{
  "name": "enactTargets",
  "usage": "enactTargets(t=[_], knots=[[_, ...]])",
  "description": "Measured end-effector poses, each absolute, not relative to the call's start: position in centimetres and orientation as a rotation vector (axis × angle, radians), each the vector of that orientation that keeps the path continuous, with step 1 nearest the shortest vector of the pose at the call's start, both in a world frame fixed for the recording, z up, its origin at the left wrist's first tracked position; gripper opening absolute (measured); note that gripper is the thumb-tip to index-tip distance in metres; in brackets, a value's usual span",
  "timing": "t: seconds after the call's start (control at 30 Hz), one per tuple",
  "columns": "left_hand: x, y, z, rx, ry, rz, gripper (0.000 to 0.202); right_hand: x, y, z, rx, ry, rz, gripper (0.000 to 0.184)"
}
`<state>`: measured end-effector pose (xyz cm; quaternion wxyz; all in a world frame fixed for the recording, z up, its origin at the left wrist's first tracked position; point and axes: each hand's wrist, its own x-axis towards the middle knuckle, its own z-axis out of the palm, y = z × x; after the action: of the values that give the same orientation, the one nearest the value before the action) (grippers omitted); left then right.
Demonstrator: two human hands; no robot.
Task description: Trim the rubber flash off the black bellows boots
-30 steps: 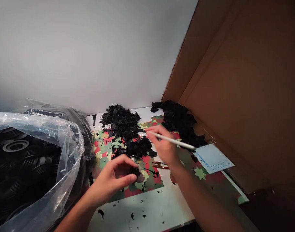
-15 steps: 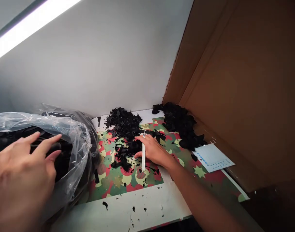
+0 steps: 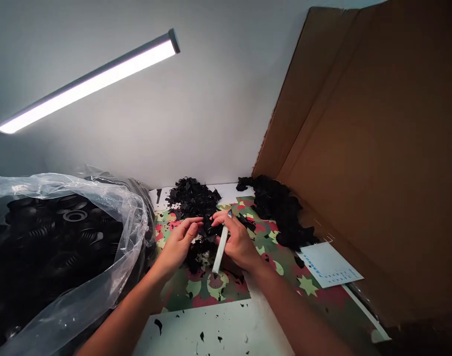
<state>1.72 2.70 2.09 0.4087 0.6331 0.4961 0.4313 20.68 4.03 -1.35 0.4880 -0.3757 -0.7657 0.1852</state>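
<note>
My right hand (image 3: 240, 244) grips a slim white-handled tool (image 3: 221, 249), slanted, with a small dark tip at its upper end. My left hand (image 3: 179, 244) faces it from the left, fingers curled towards the right fingertips. Between the two hands is a small black ribbed part (image 3: 210, 226), partly hidden by fingers and hard to separate from the dark scraps behind. A pile of black shavings (image 3: 192, 195) lies just beyond the hands. On the left, a clear plastic bag (image 3: 131, 217) holds many black ribbed ring-like parts (image 3: 68, 232).
A second black heap (image 3: 281, 210) lies against the cardboard wall (image 3: 378, 163) on the right. Near it rests a white printed card (image 3: 330, 264). Patterned paper (image 3: 226, 291) covers the work surface, with loose scraps around. A lit tube lamp (image 3: 92, 81) hangs above left.
My left hand has moved from over the bag to the right, beside my right hand. The right hand keeps the tool, now tilted more. The view has shifted upward, showing more of the lamp.
</note>
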Motion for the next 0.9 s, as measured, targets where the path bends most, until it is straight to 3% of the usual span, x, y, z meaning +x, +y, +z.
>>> enactTargets(t=[0.2,0.37,0.5,0.9], knots=[[1.6,1.7,2.2,1.292,1.214,1.189,0.039,20.1,3.7,-1.3,-0.822,-1.900,0.533,0.032],[1.0,1.6,2.3,1.283,1.257,1.248,0.047,20.6,3.9,-1.4,-1.068,-1.651,0.484,0.020],[1.1,1.3,2.2,1.292,1.223,1.217,0.043,20.5,3.7,-1.2,-1.158,-1.586,0.471,0.023],[1.9,0.6,1.2,1.856,1.364,1.152,0.033,18.0,1.8,-0.6,-0.930,-1.561,0.735,0.018]])
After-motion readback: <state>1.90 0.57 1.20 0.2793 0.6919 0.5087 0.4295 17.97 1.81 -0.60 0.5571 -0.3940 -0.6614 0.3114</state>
